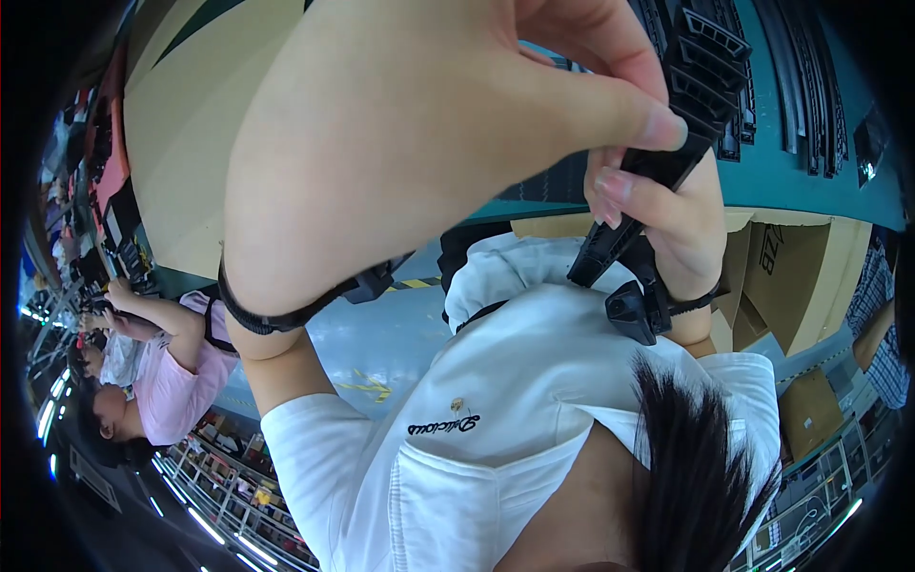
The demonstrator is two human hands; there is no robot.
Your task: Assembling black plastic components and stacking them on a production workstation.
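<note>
A long black plastic piece (688, 114) with ribbed, slotted sections slants across the upper right. Its wide end points up and away, and its narrow end reaches down toward my white shirt. My left hand (581, 91) pinches it near the middle, with the thumb pressed on its face and the other fingers partly hidden behind. Just below, my right hand (679, 217) is closed around the narrower part, thumb across it. Each wrist wears a black strap with a small black block. My left forearm fills much of the upper middle.
Several long black plastic strips (810, 86) lie on the teal table (762, 181) at the upper right. An open cardboard box (810, 276) stands right, and a large cardboard sheet (191, 133) left. A co-worker in pink (176, 367) is at left; a plaid sleeve (872, 296) shows far right.
</note>
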